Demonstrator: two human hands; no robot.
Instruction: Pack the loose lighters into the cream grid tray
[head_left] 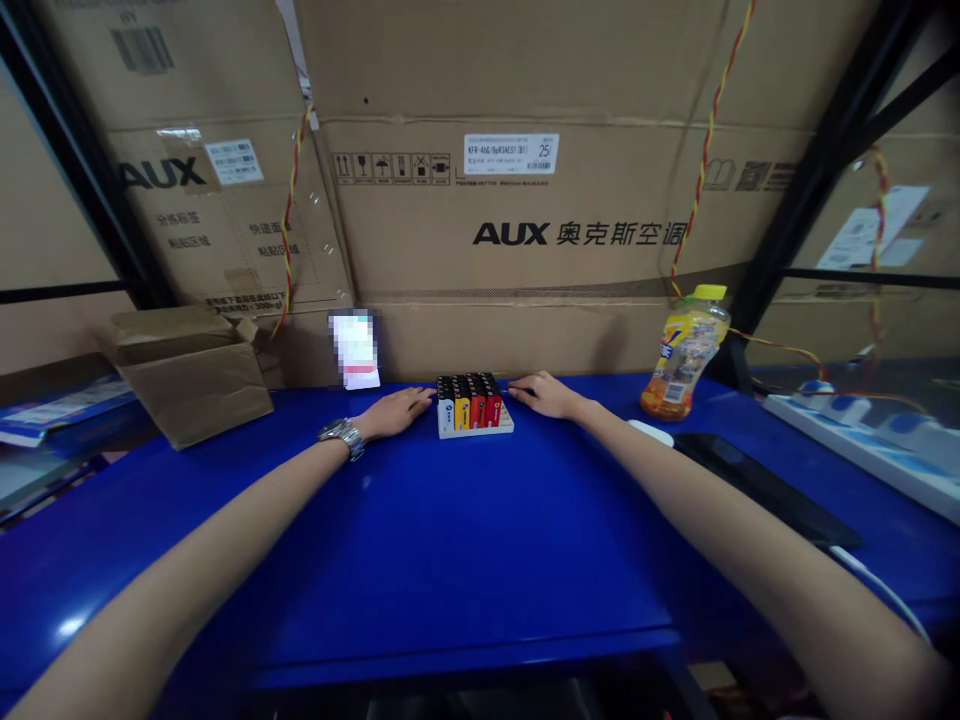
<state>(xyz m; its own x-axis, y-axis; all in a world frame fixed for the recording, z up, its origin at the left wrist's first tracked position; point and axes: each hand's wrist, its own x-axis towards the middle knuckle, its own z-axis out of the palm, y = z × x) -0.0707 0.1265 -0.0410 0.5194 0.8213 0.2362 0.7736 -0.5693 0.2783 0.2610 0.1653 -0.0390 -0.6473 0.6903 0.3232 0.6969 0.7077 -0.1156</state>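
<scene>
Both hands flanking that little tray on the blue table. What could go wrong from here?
1. The tray is packed with upright pieces that look like lighters. A one-sided push from the left hand or the right hand might tip it and spill them.
2. The bottle stands close to the right forearm, so a wide sweep of that arm could knock it over.
</scene>
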